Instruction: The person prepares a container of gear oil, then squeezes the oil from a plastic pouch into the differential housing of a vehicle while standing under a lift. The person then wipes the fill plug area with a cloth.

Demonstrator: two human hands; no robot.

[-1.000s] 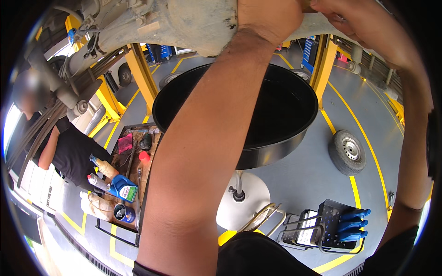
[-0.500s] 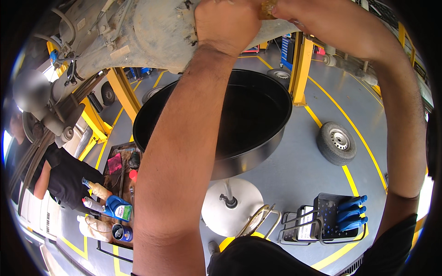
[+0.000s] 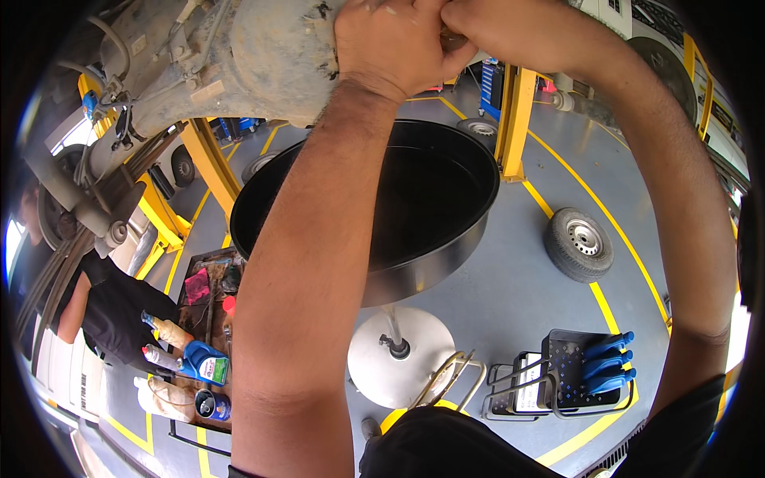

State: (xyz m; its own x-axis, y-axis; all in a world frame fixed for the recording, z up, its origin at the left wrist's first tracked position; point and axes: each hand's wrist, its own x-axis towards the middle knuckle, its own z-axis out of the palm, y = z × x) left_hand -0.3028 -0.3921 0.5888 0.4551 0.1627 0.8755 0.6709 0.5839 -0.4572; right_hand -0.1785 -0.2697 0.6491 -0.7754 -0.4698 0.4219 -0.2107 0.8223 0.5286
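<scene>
Our left hand (image 3: 394, 44) and right hand (image 3: 510, 28) are now closer together, both clenched on a hidden part at the housing (image 3: 263, 56), above the pan (image 3: 430, 263).

The grimy grey axle housing (image 3: 263, 48) hangs overhead on the raised vehicle's underside, caked in dried mud. Both hands press together on its right end, directly above the wide black round drain pan (image 3: 430, 199), which stands open and upright on a pedestal beneath the housing.
</scene>
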